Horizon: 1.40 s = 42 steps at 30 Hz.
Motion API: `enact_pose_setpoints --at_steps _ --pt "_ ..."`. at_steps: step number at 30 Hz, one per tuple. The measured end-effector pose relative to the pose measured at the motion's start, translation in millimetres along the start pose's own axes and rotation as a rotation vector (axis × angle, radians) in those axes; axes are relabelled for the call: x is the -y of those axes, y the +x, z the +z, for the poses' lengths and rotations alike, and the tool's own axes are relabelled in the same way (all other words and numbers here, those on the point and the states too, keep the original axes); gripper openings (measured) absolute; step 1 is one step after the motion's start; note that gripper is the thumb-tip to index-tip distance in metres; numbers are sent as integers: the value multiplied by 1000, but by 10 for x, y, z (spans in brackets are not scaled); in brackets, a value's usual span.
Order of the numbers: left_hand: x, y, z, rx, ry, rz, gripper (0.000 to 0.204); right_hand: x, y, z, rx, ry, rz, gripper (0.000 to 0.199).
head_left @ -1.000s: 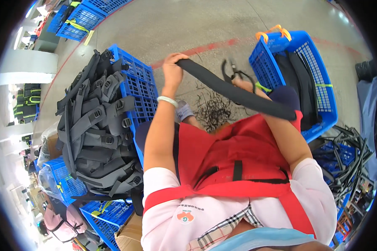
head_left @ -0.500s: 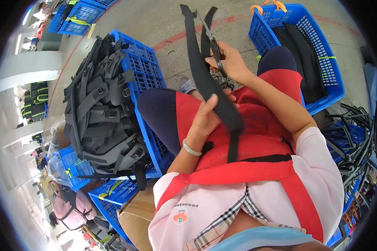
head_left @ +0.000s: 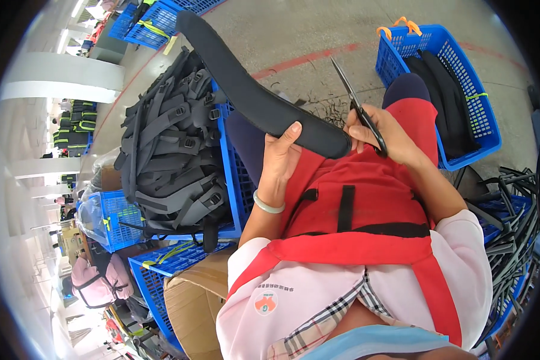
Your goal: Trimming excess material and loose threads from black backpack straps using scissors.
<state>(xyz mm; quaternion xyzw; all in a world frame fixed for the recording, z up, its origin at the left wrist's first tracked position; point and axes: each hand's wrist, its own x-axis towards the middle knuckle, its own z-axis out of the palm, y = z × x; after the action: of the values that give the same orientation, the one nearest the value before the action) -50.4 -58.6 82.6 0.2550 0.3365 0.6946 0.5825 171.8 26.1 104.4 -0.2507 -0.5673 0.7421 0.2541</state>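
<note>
Left hand (head_left: 280, 161), fingers closed around the lower end of a curved black padded strap (head_left: 252, 90) held above the red apron (head_left: 354, 198). Right hand (head_left: 381, 135) grips black scissors (head_left: 359, 108), blades nearly closed, just beside the strap's end.

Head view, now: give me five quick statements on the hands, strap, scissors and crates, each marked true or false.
1. The left hand grips the black padded shoulder strap. True.
2. The right hand holds a screwdriver. False: it holds scissors, blades pointing up and away.
3. The blue crate on the person's left is piled with grey straps. True.
4. The blue crate on the right has nothing in it. False: black padded pieces lie in it.
5. The strap lies flat on the floor. False: it is held up over the red apron.
</note>
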Motion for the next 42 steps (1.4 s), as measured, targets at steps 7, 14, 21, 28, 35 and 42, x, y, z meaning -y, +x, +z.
enact_pose_setpoints --at_steps 7,14,21,28,35,42 --pt "-106 24 -47 50 21 97 27 19 61 185 -8 11 -66 23" --pt "67 76 -60 -18 94 61 21 15 457 148 -41 -80 -61 23" --pt "-88 223 -245 -23 47 -38 21 2 593 -100 -307 -260 28 27" --pt "-108 386 -309 -108 36 8 24 1 -31 -99 144 -289 270 54" --pt "14 429 -251 -72 103 -18 28 -131 -81 -136 172 -311 389 61" --pt "71 394 -168 -70 100 -43 31 -81 -14 -119 105 -461 354 65"
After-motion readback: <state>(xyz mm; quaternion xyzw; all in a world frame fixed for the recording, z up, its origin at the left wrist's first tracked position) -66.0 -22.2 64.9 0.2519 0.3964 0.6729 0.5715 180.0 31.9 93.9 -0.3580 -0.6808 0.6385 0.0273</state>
